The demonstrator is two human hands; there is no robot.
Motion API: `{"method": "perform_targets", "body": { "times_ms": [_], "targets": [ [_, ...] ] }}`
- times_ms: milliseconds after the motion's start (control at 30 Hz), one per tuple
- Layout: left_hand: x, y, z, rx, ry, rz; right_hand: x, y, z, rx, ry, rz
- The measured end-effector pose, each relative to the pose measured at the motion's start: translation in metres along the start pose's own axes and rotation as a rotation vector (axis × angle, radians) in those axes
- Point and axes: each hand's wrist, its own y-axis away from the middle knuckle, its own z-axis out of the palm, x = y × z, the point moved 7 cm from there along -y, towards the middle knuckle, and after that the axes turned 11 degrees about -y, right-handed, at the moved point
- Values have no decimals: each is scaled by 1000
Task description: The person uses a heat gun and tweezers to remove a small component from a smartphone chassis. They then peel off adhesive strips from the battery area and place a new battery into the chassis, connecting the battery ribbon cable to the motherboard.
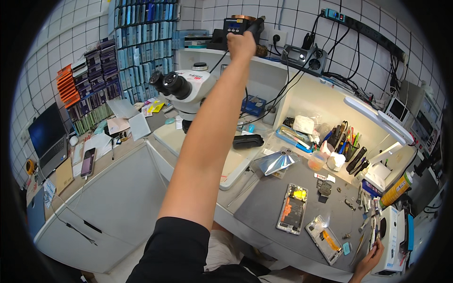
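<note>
Left hand: Stretched to the top of the frame, a bare left hand (242,45) meets a black control box (234,26) with a small display. Its far fingers are hidden, so whether they pinch, press or wrap anything cannot be told.
Black handpiece: Tilted at the top of the frame, the black handpiece (258,28) stands just beside the box, partly behind the knuckles; contact is unclear.
Right hand: At the lower right, the right hand (374,254) curls near a white box (390,238) and a strip of small tools; whether it grips one cannot be told.
Grey mat: Two opened phone bodies, one with a dark battery (293,212) and one with an orange strip (329,239), lie apart on the grey mat (255,207), right of the frame's center.
Microscope: Beside the outstretched arm, the white microscope (195,85) leaves little apparent room; a steady elbow would likely serve best.
Cables: Black cables (283,89) hang right of the forearm, and keeping the sleeve and wrist off them seems wise.
Touch: A light, square contact should suit the box; the handpiece's tip may be hot and is best avoided.
</note>
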Motion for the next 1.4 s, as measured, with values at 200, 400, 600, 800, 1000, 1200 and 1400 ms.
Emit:
{"method": "perform_targets", "body": {
  "times_ms": [200,400,600,800,1000,1200,1400],
  "targets": [
    [-63,-104,8,23,-413,-119,-66,3,6,2,83,46],
    [-94,-182,43,-209,-813,-72,-53,11,1,-91,206,84],
    [-116,-172,69,-282,-648,-48,-38,18,-2,-6,188,68],
    [-106,-156,70,-281,-621,38,-58,15,-4,-169,329,-19],
    [-111,-169,71,-222,-445,-5,-56,14,0,-182,333,-38],
    [-101,-158,74,-163,-487,2,-61,15,1,-171,329,-56],
    [-96,-217,69,-192,-429,140,-57,15,6,-155,288,-30]
  ]
}}
